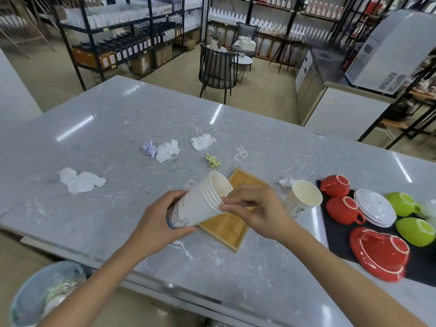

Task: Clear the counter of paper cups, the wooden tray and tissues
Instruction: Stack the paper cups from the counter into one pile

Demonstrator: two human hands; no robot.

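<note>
A stack of several white paper cups (203, 200) lies tilted above the wooden tray (232, 226), mouth pointing up and to the right. My left hand (160, 223) grips the base of the stack. My right hand (254, 208) pinches the stacked rims. One more paper cup (304, 197) stands upright just right of the tray. Crumpled tissues lie on the grey counter (118, 128): a large white one (80, 180) at the left, a lilac one (149, 148) beside a white one (167, 151), another white one (203, 141), a small yellow one (213, 161) and a white one (286, 182) behind the single cup.
A black mat (335, 241) at the right carries red cups (335, 185), green cups (415, 231), white saucers (375, 207) and a red plate (377, 253). A bin (30, 298) holding waste stands below the counter's near edge at the left. Chairs and shelves fill the background.
</note>
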